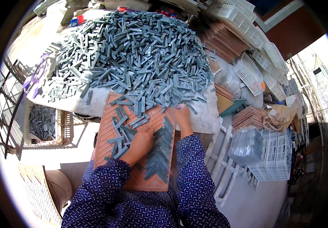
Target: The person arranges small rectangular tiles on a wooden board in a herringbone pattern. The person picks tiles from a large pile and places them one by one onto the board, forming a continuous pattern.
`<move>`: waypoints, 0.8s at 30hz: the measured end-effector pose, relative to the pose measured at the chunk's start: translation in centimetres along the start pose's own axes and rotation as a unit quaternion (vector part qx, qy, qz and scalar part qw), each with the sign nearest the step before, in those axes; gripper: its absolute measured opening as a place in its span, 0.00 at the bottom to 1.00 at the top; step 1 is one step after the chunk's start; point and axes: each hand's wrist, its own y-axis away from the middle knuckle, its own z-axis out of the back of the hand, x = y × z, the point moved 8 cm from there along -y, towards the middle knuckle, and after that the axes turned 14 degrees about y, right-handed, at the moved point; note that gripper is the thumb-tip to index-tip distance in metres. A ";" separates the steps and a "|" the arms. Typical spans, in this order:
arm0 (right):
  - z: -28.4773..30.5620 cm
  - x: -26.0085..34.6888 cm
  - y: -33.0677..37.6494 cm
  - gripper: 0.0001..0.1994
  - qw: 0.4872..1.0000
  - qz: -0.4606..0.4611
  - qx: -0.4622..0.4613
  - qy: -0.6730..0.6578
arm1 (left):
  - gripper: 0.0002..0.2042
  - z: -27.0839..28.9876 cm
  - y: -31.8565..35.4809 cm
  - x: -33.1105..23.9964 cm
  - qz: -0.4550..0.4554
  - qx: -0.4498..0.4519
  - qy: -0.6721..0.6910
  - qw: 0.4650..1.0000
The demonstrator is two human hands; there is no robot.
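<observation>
An orange-brown tray (105, 131) with herringbone grooves leans from my lap against the table edge. Grey-green stone strips (158, 154) fill the grooves on its right side in a zigzag, while loose strips (123, 131) lie scattered over its left and upper parts. My left hand (140, 143) is over the middle of the tray, its fingers curled together beside the laid strips; what they pinch is hidden. At the tray's upper right edge, my right hand (182, 115) is closed near the front of the heap, and whatever is in its fingers cannot be made out.
A large heap of stone strips (133, 53) covers the pale table (204, 123). Below left stands a crate (60, 129) of more strips, with a patterned tray (38, 190) nearer. Stacked brown trays (224, 40), white crates (272, 155) and a plastic-wrapped bundle (246, 145) stand right.
</observation>
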 end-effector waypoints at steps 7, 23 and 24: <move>0.2 1.7 7.3 0.21 0.916 0.032 0.177 -0.358 | 0.10 0.8 0.0 0.3 0.022 -0.049 0.065 0.996; 3.5 -2.0 15.4 0.11 0.946 0.047 0.131 -0.291 | 0.06 1.7 -1.3 0.7 0.062 0.009 -0.037 0.997; 3.2 -3.6 16.5 0.11 0.944 0.032 0.134 -0.299 | 0.06 1.3 -1.3 0.9 0.069 0.014 -0.049 0.996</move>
